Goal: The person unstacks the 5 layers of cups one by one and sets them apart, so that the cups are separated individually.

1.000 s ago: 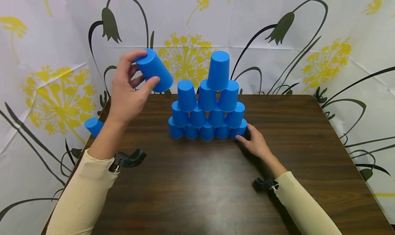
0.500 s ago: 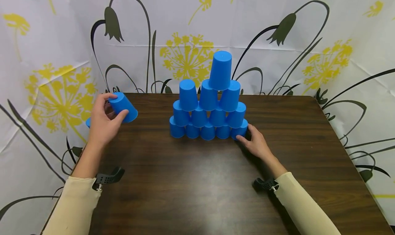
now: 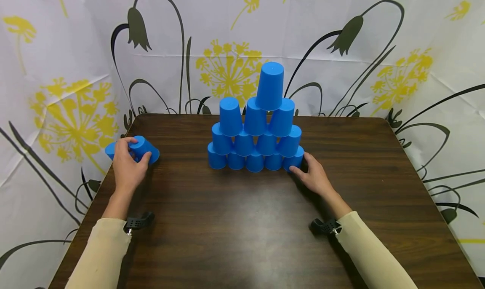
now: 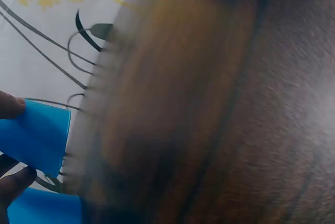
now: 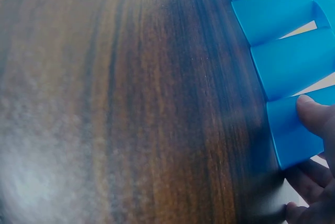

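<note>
In the head view, my left hand [image 3: 128, 164] holds a blue plastic cup [image 3: 147, 149] between fingers and thumb, low over the table's left side. The cup leans, base up. Beside it, partly hidden by the fingers, is another blue cup [image 3: 110, 150]. The left wrist view shows the held cup [image 4: 39, 135] between fingertips and thumb. At the middle stands a pyramid of upturned blue cups [image 3: 255, 142], with three in its third row and a single top cup [image 3: 270, 86]. My right hand [image 3: 316, 176] grips the bottom row's rightmost cup [image 5: 293, 135], thumb on its front.
The brown wooden table [image 3: 242, 238] carries everything. A white curtain [image 3: 341, 70] with a flower print hangs behind and beside it. The second cup on the left stands close to the table's left edge.
My left hand has carried its cup from high beside the pyramid, leftward and down to the table's left side near the other cup. The right hand and the pyramid stay put.
</note>
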Available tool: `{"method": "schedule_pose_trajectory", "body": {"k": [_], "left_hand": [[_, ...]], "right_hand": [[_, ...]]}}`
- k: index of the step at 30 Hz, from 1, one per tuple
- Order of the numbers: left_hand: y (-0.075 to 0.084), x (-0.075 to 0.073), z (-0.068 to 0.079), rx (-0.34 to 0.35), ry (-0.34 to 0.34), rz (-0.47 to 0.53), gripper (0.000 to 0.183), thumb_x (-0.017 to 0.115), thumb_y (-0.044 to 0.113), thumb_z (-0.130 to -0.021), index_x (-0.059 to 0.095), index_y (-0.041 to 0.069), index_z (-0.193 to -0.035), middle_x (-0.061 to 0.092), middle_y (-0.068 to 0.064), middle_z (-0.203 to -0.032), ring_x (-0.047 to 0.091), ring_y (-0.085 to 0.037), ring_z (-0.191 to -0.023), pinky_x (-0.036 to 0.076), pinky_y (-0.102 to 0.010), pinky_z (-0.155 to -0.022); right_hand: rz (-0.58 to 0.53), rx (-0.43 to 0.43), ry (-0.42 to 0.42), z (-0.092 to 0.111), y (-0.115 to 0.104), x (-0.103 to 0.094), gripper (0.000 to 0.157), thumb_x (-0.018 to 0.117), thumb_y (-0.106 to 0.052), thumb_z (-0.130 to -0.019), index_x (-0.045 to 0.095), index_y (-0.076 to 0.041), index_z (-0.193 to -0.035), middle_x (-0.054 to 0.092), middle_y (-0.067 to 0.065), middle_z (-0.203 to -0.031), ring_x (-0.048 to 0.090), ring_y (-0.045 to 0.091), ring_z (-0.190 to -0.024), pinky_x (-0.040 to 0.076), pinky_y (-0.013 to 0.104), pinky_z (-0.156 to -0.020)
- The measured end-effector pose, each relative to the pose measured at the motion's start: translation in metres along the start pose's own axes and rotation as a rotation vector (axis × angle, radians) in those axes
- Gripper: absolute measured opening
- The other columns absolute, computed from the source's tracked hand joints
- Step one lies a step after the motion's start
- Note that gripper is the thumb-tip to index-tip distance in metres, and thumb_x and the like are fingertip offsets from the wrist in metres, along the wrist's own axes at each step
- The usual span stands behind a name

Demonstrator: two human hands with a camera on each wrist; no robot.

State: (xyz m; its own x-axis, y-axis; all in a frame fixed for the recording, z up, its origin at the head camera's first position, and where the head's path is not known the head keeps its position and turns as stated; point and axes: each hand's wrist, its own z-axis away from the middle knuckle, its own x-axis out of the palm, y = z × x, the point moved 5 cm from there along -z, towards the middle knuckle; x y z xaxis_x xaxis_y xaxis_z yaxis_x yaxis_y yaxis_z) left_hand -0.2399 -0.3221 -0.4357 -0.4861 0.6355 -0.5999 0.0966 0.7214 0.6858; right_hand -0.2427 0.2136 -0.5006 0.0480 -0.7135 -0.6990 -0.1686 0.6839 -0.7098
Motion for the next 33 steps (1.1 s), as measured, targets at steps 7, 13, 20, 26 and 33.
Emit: {"method": "schedule_pose_trajectory", "body": {"k": [7,13,20,26,33], "left_hand": [[-0.016,0.007,0.004,-0.039,-0.017,-0.021,0.049,0.075,0.008,-0.086,0.046,0.001,-0.125,0.047,-0.027,-0.131,0.043,-0.045,-0.127,0.030,-0.065,-0.107],[-0.026,0.010,0.006,-0.084,-0.040,-0.037,0.050,0.073,0.010,-0.088,0.044,0.002,-0.128,0.044,-0.025,-0.139,0.039,-0.044,-0.133,0.024,-0.067,-0.109],[-0.029,0.010,0.007,-0.117,-0.044,-0.060,0.049,0.071,0.013,-0.090,0.044,0.004,-0.129,0.044,-0.023,-0.140,0.038,-0.042,-0.135,0.023,-0.065,-0.110],[-0.027,0.008,0.010,-0.094,0.010,-0.082,0.046,0.072,0.013,-0.089,0.050,0.003,-0.128,0.047,-0.023,-0.135,0.042,-0.042,-0.130,0.027,-0.063,-0.110],[-0.024,0.007,0.010,-0.064,0.066,-0.125,0.046,0.073,0.014,-0.089,0.053,0.002,-0.128,0.048,-0.022,-0.131,0.044,-0.042,-0.127,0.029,-0.061,-0.109]], "right_hand": [[-0.003,0.007,0.004,-0.001,0.000,0.000,0.065,0.068,-0.035,-0.093,0.042,-0.002,-0.143,0.049,0.023,-0.140,0.046,0.042,-0.129,0.035,0.062,-0.106],[0.000,0.009,0.001,0.000,0.001,0.000,0.067,0.068,-0.036,-0.093,0.041,-0.002,-0.144,0.048,0.023,-0.141,0.045,0.042,-0.130,0.035,0.062,-0.106],[-0.002,0.000,0.007,0.001,0.002,0.001,0.065,0.068,-0.034,-0.093,0.042,-0.002,-0.143,0.049,0.023,-0.140,0.046,0.042,-0.129,0.036,0.061,-0.105],[-0.004,0.005,-0.004,0.001,0.000,0.000,0.067,0.068,-0.034,-0.093,0.041,-0.001,-0.144,0.048,0.023,-0.141,0.046,0.042,-0.129,0.036,0.061,-0.105],[-0.005,0.003,0.002,0.001,-0.001,-0.001,0.065,0.069,-0.032,-0.093,0.042,-0.001,-0.143,0.049,0.023,-0.140,0.046,0.042,-0.129,0.036,0.061,-0.105]]}}
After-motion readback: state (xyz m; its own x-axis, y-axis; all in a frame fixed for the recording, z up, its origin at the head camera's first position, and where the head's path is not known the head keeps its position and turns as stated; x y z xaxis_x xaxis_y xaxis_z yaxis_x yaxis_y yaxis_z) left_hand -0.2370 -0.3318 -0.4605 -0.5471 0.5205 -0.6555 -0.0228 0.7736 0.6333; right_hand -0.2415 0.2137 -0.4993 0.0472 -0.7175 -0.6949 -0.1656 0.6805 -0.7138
